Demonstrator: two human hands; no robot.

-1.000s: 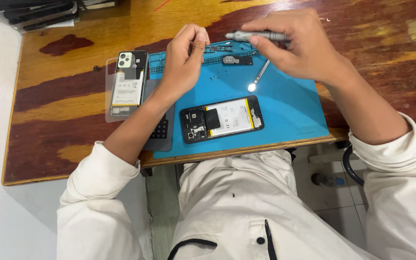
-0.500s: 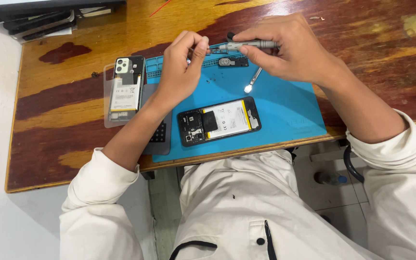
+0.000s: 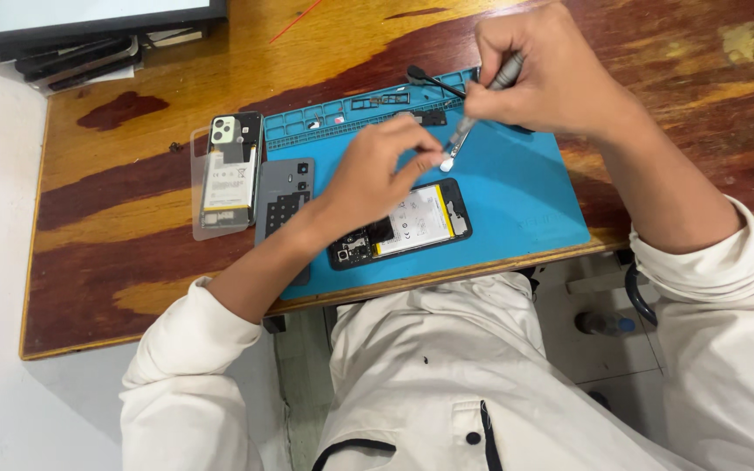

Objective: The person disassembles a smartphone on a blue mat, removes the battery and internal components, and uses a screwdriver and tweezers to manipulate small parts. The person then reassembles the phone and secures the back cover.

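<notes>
The right hand [image 3: 551,78] is clamping a slim screwdriver [image 3: 482,109], the left hand [image 3: 377,170] pinching its tip at centre frame. The opened phone [image 3: 399,225] looks fragile; best held by its edges.

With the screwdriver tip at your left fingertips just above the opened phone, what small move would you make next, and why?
Probably lower the screwdriver tip onto the opened phone. The right hand holds the tool angled down, its lit tip meets the left hand fingertips as if something tiny were being set there, and the phone lies directly below on the blue mat.
</notes>
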